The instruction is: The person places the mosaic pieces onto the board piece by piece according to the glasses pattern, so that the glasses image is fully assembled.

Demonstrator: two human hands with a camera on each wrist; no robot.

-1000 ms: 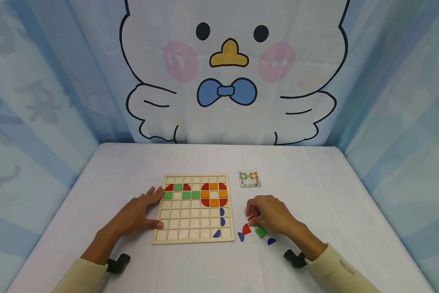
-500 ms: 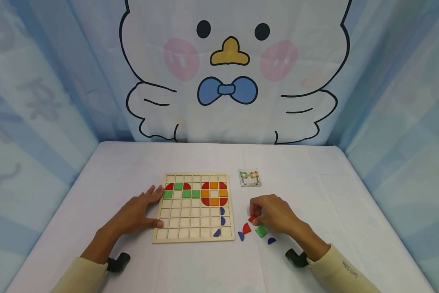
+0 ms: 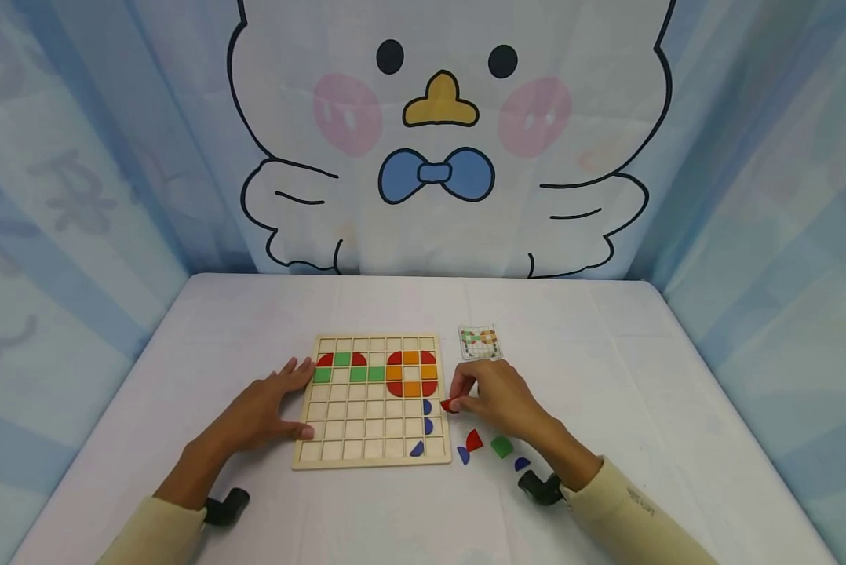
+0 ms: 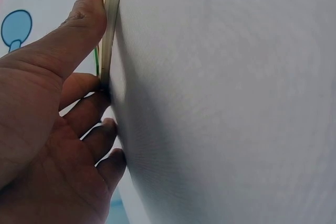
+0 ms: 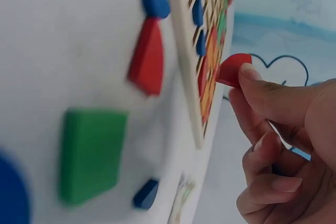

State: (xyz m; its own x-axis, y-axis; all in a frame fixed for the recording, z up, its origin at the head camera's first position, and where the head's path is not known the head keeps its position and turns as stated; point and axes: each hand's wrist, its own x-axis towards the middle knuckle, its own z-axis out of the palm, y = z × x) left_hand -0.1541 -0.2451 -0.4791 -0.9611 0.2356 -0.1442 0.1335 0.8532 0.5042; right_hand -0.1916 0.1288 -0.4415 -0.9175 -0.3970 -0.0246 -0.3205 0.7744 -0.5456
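Observation:
A wooden grid board (image 3: 352, 431) holds red, green and orange pieces in its upper rows and several blue ones at the lower right. My left hand (image 3: 271, 404) rests against the board's left edge, fingers spread and thumb touching it. Between thumb and fingertips, my right hand (image 3: 501, 396) pinches a red quarter-circle piece (image 5: 233, 69) beside the board's right edge, raised off the table. Loose on the table below that hand lie another red piece (image 3: 474, 440), a green square (image 3: 501, 446) and blue pieces, among them one blue half-circle (image 3: 463, 455) touching the red piece.
A small pattern card (image 3: 479, 342) lies beyond the right hand, partly covered by it. The white table (image 3: 366, 518) ends at a back edge against a printed curtain (image 3: 437, 235). Black wrist cameras (image 3: 227, 507) sit on both forearms.
My right hand has lifted the red quarter-circle from the loose pieces and carried it left and away from me, to the board's right edge. The left hand has stayed in place.

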